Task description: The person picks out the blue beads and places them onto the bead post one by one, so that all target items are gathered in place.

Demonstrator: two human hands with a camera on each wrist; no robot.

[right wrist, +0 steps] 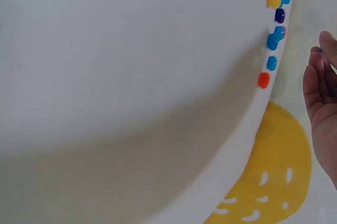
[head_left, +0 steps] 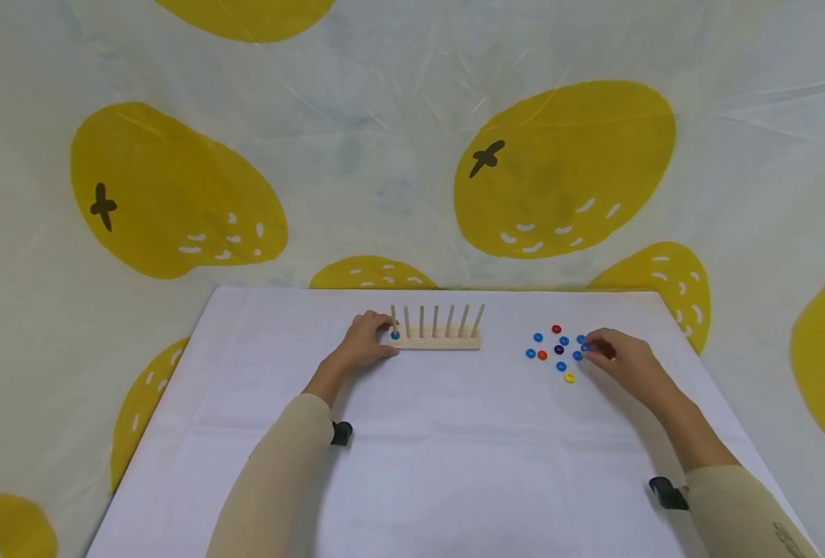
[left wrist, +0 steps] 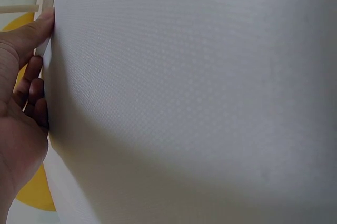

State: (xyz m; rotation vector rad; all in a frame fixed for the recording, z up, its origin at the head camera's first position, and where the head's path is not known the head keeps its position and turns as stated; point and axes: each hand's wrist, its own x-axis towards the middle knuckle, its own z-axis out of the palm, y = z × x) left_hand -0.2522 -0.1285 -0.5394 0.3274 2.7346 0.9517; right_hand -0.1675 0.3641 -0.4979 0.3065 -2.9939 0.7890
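A light wooden peg rack [head_left: 447,343] with a row of several upright pegs stands near the back of the table. One blue ring [head_left: 395,335] sits low on its leftmost peg. My left hand [head_left: 367,341] grips the left end of the rack, thumb at the front and fingers behind; the left wrist view shows that thumb [left wrist: 45,21] against the rack's edge. To the right, my right hand [head_left: 622,358] pinches a blue ring [head_left: 586,348] between thumb and fingertips. In the right wrist view the fingers of that hand [right wrist: 324,87] mostly hide the ring.
Several loose rings lie left of my right hand: blue ones [head_left: 561,366], a red one [head_left: 556,329], an orange-red one [head_left: 542,356], a dark one [head_left: 559,349] and a yellow one [head_left: 569,378]. White cloth covers the table [head_left: 454,465]. Behind it hangs a fruit-patterned curtain [head_left: 384,155].
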